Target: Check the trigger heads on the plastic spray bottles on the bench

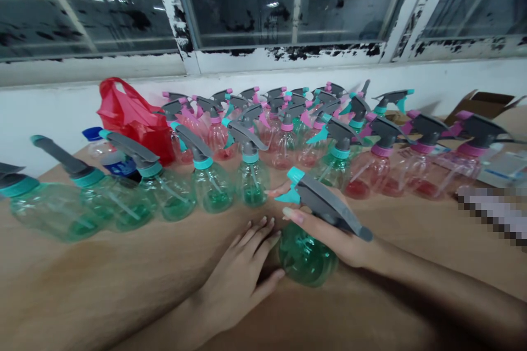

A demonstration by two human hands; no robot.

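Note:
My right hand (pixel 333 233) is wrapped round the neck of a green spray bottle (pixel 307 255), just below its grey head and turquoise trigger. Dark green shows through the lower part of this see-through bottle. Beside it, my left hand (pixel 242 269) lies low over the table with fingers stretched out and holds nothing. Whether its fingertips touch the bottle, I cannot tell. Beyond my hands stands a row of green spray bottles, the nearest being one with a turquoise collar (pixel 252 181). To the right are pink spray bottles, among them one with a pink collar (pixel 366 173).
More pink and green bottles crowd the back of the wooden table (pixel 164 274). A red plastic bag (pixel 135 120) and a blue-capped bottle (pixel 111 156) stand at back left. An open cardboard box (pixel 481 104) sits at back right, below the windows.

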